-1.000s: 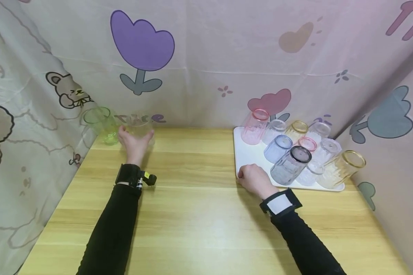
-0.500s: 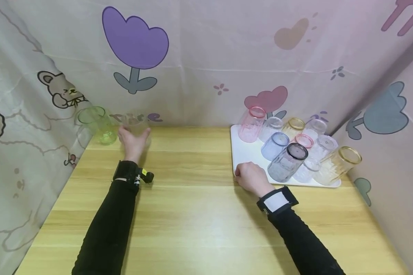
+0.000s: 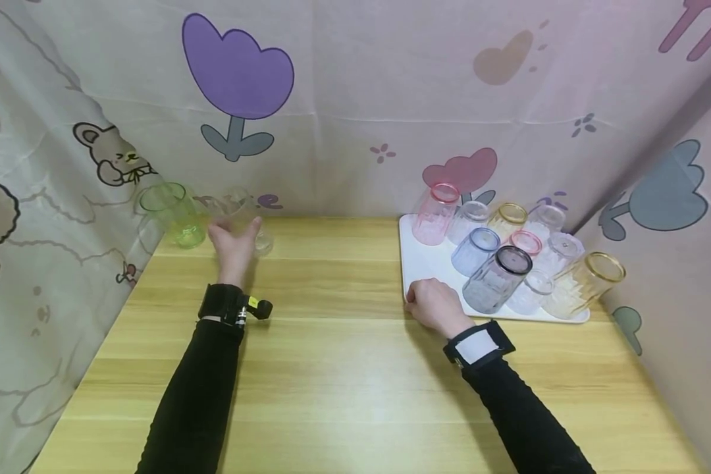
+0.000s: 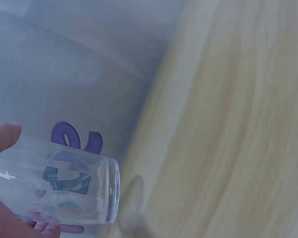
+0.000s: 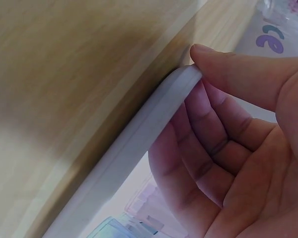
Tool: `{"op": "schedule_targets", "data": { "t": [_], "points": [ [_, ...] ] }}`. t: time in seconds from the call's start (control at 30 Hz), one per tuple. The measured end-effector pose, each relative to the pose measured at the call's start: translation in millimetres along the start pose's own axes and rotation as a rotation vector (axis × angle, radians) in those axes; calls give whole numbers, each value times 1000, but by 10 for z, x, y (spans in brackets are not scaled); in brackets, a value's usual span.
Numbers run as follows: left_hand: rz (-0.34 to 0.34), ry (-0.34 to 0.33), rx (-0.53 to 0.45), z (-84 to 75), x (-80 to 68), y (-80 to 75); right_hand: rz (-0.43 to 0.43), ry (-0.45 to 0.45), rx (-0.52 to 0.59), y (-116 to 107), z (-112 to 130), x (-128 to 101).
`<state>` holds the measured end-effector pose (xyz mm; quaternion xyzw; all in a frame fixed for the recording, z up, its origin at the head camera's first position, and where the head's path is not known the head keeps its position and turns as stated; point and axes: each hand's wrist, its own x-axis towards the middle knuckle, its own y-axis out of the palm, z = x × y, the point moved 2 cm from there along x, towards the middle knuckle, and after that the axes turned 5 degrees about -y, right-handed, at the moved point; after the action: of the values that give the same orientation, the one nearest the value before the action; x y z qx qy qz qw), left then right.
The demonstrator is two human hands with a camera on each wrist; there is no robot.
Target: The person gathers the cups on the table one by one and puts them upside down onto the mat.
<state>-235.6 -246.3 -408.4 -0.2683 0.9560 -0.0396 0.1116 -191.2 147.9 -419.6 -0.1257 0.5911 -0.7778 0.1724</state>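
Note:
In the head view my left hand (image 3: 234, 250) is at the far left of the table, gripping a clear drinking glass (image 3: 263, 238). The left wrist view has this clear glass (image 4: 72, 186) between thumb and fingers, its thick base close to the table edge by the curtain. Just left of that hand stands a green glass (image 3: 180, 220). My right hand (image 3: 437, 306) holds the near left corner of a white tray (image 3: 417, 263). Seen from the right wrist, the thumb lies on one side of the tray rim (image 5: 139, 129) and curled fingers on the other.
Several upturned glasses crowd the tray: a pink glass (image 3: 435, 217), a blue glass (image 3: 475, 253), a dark grey glass (image 3: 494, 283), an amber glass (image 3: 583, 289) and clear ones. A patterned curtain (image 3: 343, 151) rises behind the wooden table (image 3: 332, 368) and along both sides.
My left hand has shifted slightly right, and more of the clear glass shows on its right side. The right hand and the tray stay in place; the head view has moved a little.

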Motion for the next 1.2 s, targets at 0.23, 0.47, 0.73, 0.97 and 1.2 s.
{"op": "schedule_targets", "data": {
  "t": [0.23, 0.47, 0.73, 0.97, 1.2],
  "points": [
    [24, -13, -158, -43, -196, 93, 4, 6, -6, -2, -10, 4],
    [49, -39, -342, -18, -393, 169, 5, -1, 0, 7, -8, 4],
    [116, -71, -496, 1, -591, 327, -30, -9, 17, 22, -15, -23],
    [255, -120, -574, 79, -728, 387, -154, -23, 70, 20, 52, -40],
    [312, -197, -820, 164, -859, 514, -347, -100, 212, -28, 230, -6]
  ]
}}
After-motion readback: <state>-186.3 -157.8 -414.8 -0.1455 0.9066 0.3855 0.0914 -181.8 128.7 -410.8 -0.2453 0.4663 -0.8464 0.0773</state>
